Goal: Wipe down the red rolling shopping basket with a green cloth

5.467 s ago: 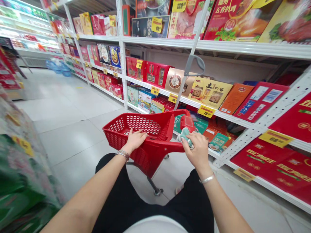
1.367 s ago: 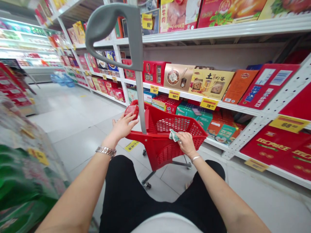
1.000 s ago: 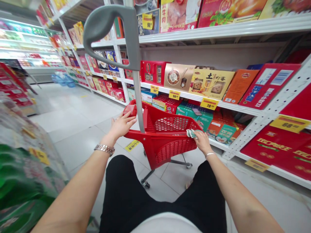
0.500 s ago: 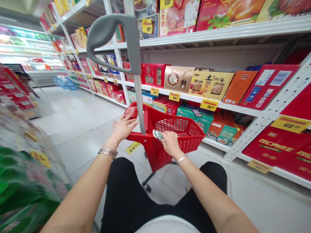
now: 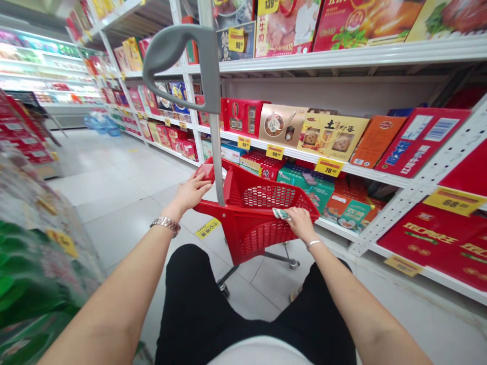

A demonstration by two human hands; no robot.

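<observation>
The right hand (image 5: pixel 300 223) pinches a cloth (image 5: pixel 280 214) against the red basket (image 5: pixel 247 235) beneath it; the left hand (image 5: pixel 190 193), fingers loosely spread, rests on the basket's other end. If that hold slipped, the wheels (image 5: pixel 224 290) could roll.

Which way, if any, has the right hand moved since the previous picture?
Yes: the right hand has moved rightward, nearer the yellow 78 price tag.

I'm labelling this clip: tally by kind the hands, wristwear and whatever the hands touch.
Hands: 2 (left hand, right hand)
Red perforated plastic shopping cart: 1
Green-and-white cloth: 1
Silver metal link wristband: 1
Thin silver bangle: 1
Total: 6
</observation>
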